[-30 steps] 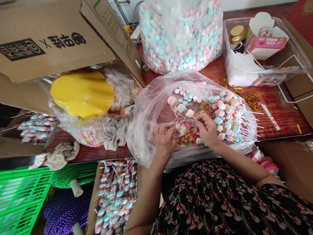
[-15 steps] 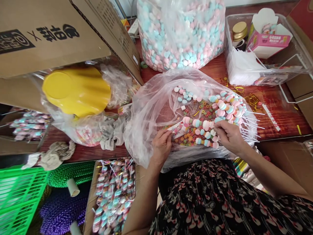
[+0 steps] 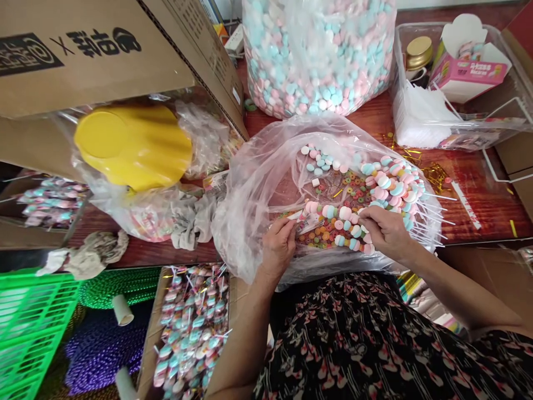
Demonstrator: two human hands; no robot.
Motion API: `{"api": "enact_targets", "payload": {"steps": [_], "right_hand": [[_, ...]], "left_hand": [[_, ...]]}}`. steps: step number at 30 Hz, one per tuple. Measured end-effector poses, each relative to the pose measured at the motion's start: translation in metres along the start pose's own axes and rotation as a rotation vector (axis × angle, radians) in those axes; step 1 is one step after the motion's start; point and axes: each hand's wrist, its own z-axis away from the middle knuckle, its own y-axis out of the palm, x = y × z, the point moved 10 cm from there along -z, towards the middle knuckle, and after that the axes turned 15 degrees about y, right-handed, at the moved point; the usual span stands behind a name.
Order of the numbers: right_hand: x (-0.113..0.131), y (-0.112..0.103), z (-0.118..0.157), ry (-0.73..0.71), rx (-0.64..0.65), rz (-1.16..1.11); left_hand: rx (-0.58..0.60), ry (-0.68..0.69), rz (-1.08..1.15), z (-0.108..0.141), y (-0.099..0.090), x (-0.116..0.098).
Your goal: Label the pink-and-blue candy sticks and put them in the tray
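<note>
In the head view my right hand [image 3: 386,234] pinches the right end of a candy skewer [image 3: 330,211], strung with pink, white and blue sweets and small coloured rings. My left hand [image 3: 278,247] grips the edge of a small clear wrapper [image 3: 308,223], its fingertips closed. The skewer's left tip lies over or at the mouth of the wrapper; I cannot tell whether it is inside. Just below the skewer are more strung candies [image 3: 353,244]. A pile of finished skewers [image 3: 393,186] with white sticks lies beyond my right hand.
A large plastic bag [image 3: 245,222] spreads under the work, holding loose ring candies [image 3: 325,236]. Behind stands a big bag of sweets [image 3: 318,61]. A clear bin [image 3: 416,125] is at the back right, a yellow tub [image 3: 133,145] at left. Below is a carton of wrapped skewers [image 3: 191,322].
The skewer in my right hand has moved slightly left relative to the wrapper in my left hand. The whole view has shifted a little.
</note>
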Motion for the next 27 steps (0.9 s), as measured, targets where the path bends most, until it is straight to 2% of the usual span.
{"api": "enact_targets", "payload": {"steps": [5, 10, 15, 20, 24, 27], "right_hand": [[-0.005, 0.006, 0.001, -0.038, 0.062, 0.053], [0.001, 0.002, 0.007, -0.148, 0.135, 0.125], [0.002, 0.005, 0.006, -0.186, 0.219, 0.218], [0.001, 0.005, -0.003, -0.076, 0.222, 0.043], [0.009, 0.016, 0.000, -0.149, 0.297, 0.069], [0.012, 0.014, 0.000, -0.186, 0.317, 0.014]], "left_hand": [[0.024, 0.025, -0.017, -0.002, 0.003, -0.004], [0.001, 0.032, -0.023, -0.005, -0.003, -0.008], [0.060, 0.156, 0.026, -0.008, -0.001, -0.016], [0.116, 0.235, 0.108, -0.010, 0.002, -0.021], [0.108, 0.246, 0.083, -0.020, -0.006, -0.025], [0.142, 0.257, 0.142, -0.031, -0.010, -0.034]]}}
